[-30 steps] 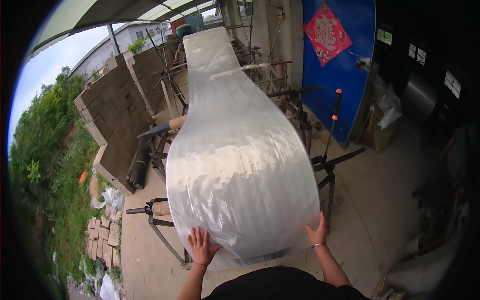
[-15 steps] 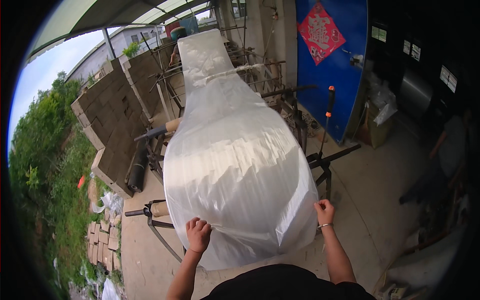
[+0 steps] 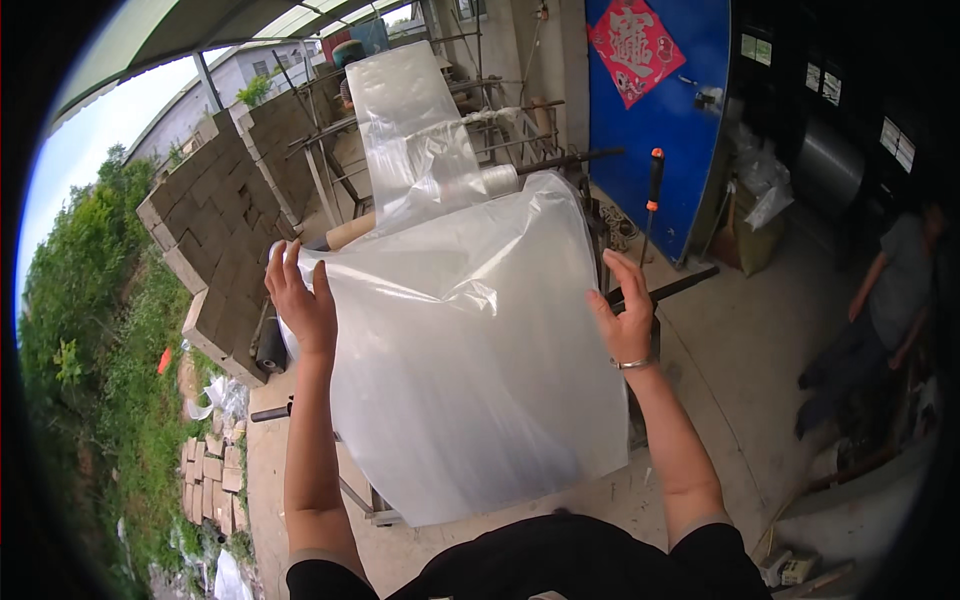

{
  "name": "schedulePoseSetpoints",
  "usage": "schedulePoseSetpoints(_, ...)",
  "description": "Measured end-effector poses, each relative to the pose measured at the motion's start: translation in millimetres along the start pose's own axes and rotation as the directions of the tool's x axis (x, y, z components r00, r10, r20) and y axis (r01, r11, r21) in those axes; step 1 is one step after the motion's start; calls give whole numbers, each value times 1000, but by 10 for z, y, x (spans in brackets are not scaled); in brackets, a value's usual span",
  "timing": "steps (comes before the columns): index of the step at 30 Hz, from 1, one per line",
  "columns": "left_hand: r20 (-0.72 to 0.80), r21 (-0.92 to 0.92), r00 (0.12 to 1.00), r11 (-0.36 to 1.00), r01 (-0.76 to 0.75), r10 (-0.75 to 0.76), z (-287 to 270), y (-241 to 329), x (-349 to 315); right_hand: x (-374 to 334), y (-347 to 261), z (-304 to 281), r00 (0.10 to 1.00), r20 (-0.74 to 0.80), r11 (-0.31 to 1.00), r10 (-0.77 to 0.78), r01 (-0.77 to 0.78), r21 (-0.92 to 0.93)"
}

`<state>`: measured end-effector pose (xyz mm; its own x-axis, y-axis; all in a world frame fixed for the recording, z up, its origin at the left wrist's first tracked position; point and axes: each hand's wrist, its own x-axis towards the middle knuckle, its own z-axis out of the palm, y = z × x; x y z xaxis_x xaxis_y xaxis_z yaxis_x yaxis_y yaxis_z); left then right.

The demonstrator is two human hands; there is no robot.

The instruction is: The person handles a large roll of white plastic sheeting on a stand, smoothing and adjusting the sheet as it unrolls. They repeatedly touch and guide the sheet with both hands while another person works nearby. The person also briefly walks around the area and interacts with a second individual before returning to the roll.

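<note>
A broad sheet of clear plastic film (image 3: 460,370) billows in front of me, its far edge raised and creased. At the sheet's left far corner is my left hand (image 3: 303,305), fingers apart; whether its fingertips touch the film I cannot tell. Just off the right edge, my right hand (image 3: 628,312) is raised with thumb and fingers spread, holding nothing. Beyond the loose sheet, a narrower length of film (image 3: 405,110) runs back over a film roll (image 3: 480,185) on a metal stand.
A bar with an orange-tipped black handle (image 3: 654,185) stands right of the stand. A blue door (image 3: 650,140) is behind it. A person (image 3: 890,290) is at the right. Block walls (image 3: 215,230) and a dark roll (image 3: 271,345) lie left; another person is partly hidden behind the far film.
Both hands have gone up and forward from the near edge, and their pinched fingers have spread. The near film has swung up and away, uncovering the roll and film behind.
</note>
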<state>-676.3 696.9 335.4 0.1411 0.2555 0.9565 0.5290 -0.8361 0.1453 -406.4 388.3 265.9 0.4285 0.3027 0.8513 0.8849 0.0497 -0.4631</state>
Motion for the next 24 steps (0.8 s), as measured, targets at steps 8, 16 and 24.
schedulePoseSetpoints(8, 830, 52, 557, 999, -9, -38, -787, 417, -2687, -2302, 603, 88, 870, 450, 830, 203, 91, -551)
schedulePoseSetpoints(16, 893, 6, 447, 991, -130, 53, -1338, 306, -3824, -3498, 616, -327, 831, 480, 790, 282, 82, -607)
schedulePoseSetpoints(24, 771, 203, 598, 975, 93, -218, -1236, 146, -3461, -2910, 390, -247, 854, 65, 747, 517, -413, -521)
